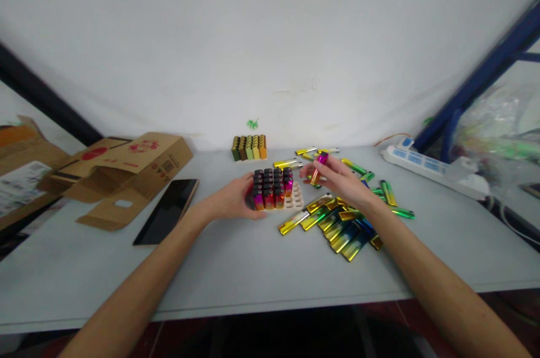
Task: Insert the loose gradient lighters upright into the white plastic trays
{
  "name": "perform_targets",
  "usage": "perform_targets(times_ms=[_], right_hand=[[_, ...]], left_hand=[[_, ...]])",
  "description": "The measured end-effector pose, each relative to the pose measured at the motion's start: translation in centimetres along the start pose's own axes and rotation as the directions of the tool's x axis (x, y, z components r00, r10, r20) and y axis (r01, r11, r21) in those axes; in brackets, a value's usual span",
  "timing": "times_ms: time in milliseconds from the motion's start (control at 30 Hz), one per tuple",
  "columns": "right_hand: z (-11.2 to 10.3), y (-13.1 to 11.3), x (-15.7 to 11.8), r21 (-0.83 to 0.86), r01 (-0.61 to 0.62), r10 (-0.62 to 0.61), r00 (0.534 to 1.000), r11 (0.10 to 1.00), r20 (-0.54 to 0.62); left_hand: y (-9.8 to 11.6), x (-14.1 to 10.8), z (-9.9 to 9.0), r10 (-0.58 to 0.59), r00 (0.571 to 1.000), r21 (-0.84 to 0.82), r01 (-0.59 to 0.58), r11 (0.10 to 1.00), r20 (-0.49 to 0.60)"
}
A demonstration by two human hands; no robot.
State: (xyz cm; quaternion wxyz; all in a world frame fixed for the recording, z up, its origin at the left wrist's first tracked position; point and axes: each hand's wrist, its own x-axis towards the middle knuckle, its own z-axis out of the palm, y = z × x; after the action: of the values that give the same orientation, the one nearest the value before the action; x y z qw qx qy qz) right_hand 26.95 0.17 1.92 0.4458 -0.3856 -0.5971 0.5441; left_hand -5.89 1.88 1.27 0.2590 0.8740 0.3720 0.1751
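Observation:
My left hand (236,199) is wrapped round the left side of a pale slotted tray (297,198), its thumb near the front edge. Upright lighters (269,195) with black tops and pink-to-orange bodies fill most of this tray. Bare slots show on its right side. Between the fingers of my right hand (337,175) is a shiny pink and gold lighter (319,168), held tilted just right of the tray. Below and around that hand lies a loose pile of gold, green and blue metallic lighters (337,229), some partly hidden by my right forearm.
A second block of lighters (250,148) stands by the wall. To the left are an opened cardboard box (139,161) and a dark tablet (167,211). A white power strip (436,170) lies at the right, with a clear plastic bag (493,122) beyond it.

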Motion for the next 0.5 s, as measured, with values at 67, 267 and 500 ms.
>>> perform_targets(times_ms=[67,267,500], right_hand=[[0.4,-0.1,-0.2,0.040,-0.014,0.012,0.998,0.999,0.056],[1.9,-0.5,-0.2,0.208,-0.050,0.052,0.999,0.977,-0.003],[4.0,-0.7,-0.4,0.155,-0.099,0.119,0.985,0.983,-0.127]], left_hand=[[0.1,0.0,0.0,-0.006,1.000,-0.006,0.006,1.000,-0.003],[-0.1,0.0,0.0,0.015,1.000,0.000,-0.015,1.000,-0.006],[-0.1,0.0,0.1,0.007,1.000,-0.018,-0.007,1.000,-0.002]])
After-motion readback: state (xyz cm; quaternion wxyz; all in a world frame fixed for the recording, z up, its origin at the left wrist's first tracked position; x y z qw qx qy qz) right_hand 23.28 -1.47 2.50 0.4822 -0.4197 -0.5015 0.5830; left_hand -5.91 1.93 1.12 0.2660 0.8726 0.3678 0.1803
